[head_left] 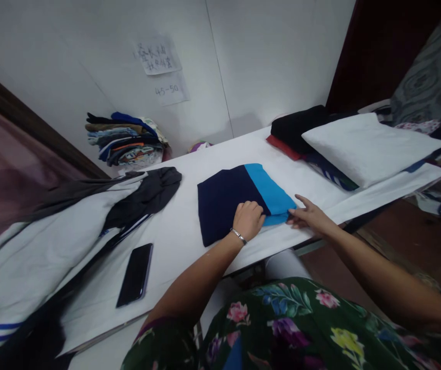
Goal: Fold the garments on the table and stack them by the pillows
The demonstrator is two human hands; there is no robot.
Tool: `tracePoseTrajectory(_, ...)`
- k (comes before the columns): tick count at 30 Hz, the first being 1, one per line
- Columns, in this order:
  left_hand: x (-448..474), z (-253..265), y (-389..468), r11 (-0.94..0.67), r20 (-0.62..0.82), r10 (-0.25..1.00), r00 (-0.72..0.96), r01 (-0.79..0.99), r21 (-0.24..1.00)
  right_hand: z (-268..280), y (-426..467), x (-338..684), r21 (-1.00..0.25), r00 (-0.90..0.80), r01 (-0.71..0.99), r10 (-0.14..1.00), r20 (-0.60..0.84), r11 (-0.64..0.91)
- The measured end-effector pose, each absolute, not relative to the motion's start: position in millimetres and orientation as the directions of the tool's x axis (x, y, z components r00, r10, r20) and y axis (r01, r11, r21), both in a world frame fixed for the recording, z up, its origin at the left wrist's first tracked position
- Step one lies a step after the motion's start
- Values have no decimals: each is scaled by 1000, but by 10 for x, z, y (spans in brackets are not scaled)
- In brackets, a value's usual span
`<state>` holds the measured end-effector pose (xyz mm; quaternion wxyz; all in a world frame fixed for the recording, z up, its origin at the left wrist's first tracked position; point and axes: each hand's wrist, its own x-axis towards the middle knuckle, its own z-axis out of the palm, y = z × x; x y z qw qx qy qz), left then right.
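Surface [181,231], flat and white, with near edge running slantwise just ahead of a dark-green floral top [282,318]. Close to that edge, a folded garment of navy cloth with a bright-blue band [228,190]. Bare white to the left of it, as far as a crumpled grey-and-white heap of clothes [62,231] and a black rectangular smartphone [135,275]; a narrower strip of open room to the right, before a stack of black, red and white folded cloth [370,146]. Against the wall at far left, a tall multicoloured pile of folded clothes [123,141]. Left hand [248,221] knuckles up on the navy part beside the seam, fingers curled; grip underneath impossible to tell. Right hand [307,215] reaching in from the right, one finger extended, others bent and touching the bright-blue corner; pinched or merely resting, impossible to tell.
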<state>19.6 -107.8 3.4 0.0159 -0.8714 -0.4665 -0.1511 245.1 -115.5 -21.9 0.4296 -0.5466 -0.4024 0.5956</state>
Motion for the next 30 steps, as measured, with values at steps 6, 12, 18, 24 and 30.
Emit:
tracePoseTrajectory(6,155,173,-1001,-512,426,819,384,824,242,-130,-1237,2254,-892,-75,-398,977,-201,-214)
tracePoseTrajectory(12,114,226,-982,-544,511,776,370,802,246,-58,-1271,2008,-856,-199,-464,969,-148,-227)
tracePoseTrajectory(18,171,34,-1076,-578,383,788,483,794,188,-166,-1125,1990,-796,-107,-554,969,-223,-245)
tracePoseTrajectory(24,209,-16,-1091,-487,326,845,423,861,146,-230,-1123,1979,-805,-132,-540,969,-209,-247)
tracePoseTrajectory(30,273,22,-956,-432,216,882,420,902,12,-259,-1182,2070,-910,-190,-333,963,-193,-248)
